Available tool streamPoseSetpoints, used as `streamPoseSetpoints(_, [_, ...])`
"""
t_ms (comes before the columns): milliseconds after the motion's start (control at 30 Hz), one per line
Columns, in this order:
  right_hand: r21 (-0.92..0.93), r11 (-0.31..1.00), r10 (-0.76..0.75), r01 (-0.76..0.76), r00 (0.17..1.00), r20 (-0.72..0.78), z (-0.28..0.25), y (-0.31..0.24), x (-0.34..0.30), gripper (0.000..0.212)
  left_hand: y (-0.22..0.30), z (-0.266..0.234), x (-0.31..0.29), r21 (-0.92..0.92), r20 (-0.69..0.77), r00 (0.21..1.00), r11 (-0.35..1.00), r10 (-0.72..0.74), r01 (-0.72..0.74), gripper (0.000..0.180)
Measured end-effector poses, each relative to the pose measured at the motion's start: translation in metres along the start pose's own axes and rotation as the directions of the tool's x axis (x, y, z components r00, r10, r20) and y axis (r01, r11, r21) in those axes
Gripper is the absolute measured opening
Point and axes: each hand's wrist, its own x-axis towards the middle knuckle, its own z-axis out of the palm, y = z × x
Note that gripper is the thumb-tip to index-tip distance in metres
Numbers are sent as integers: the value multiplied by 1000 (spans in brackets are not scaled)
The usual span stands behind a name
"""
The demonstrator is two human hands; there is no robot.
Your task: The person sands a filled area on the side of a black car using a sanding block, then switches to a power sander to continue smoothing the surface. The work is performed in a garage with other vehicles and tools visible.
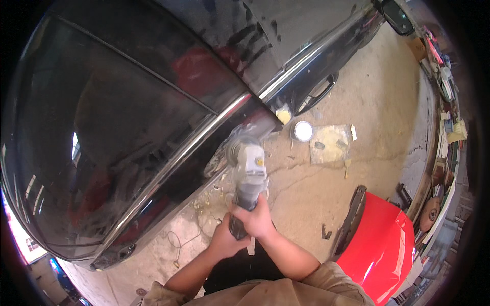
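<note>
Both my hands are wrapped around an angle grinder (250, 176) with a grey head and a dark rear grip. My right hand (258, 218) grips its body just behind the head. Lower down, my left hand (227, 238) is closed around the rear end. The grinder's head is up against the lower side of a black car (127, 117), beside a scuffed, dull grey patch (258, 124) on the panel. The disc's contact with the panel is blurred and partly hidden by the head. A dab of pale yellow filler (283, 115) shows near the panel's edge.
Right of the car stand a can with a white top (303, 131) and a filler-smeared board (329, 148). A red car panel (377, 245) lies at lower right beside a dark trim piece (351, 219). Assorted parts line the right wall. A thin cable (179, 245) curls on the floor.
</note>
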Motion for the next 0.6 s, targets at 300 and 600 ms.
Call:
streamPoseSetpoints(300, [-7,998,64,-65,998,-28,-5,-1,6,50,4,4,1,74,46,991,990,-126,123,70])
streamPoseSetpoints(600, [68,998,9,-6,999,-45,-12,-1,7,42,7,8,7,37,24,998,998,-56,55,66])
